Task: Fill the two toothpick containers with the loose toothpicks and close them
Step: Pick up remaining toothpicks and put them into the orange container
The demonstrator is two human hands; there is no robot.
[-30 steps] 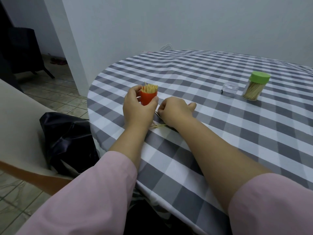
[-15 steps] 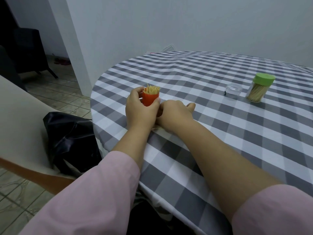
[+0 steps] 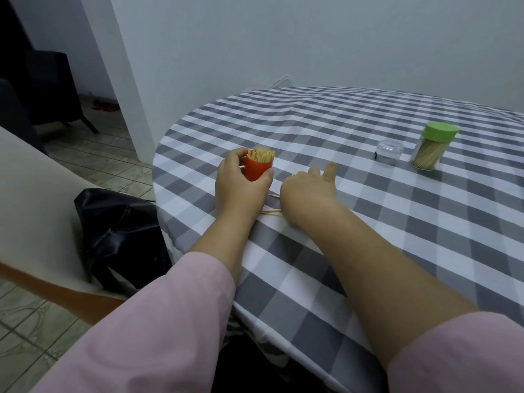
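My left hand (image 3: 236, 185) grips an orange toothpick container (image 3: 257, 169) standing on the table, packed with toothpicks that stick out of its open top. Just to its right, my right hand (image 3: 307, 194) rests knuckles-up on the cloth with its fingers curled under and its thumb pointing away. A toothpick tip pokes out past its fingers. A few loose toothpicks (image 3: 270, 212) lie on the cloth between my wrists. A green-lidded clear container (image 3: 432, 147), closed and full of toothpicks, stands at the far right. Beside it sits a small clear plastic piece (image 3: 390, 151).
The round table (image 3: 397, 251) wears a grey and white checked cloth; its edge curves close to my left arm. A black bag (image 3: 119, 236) lies on a beige seat at the left. A white wall stands behind the table.
My right hand has slid to the right, away from the orange container, and its thumb has stretched out. The left hand keeps its grip on the container.
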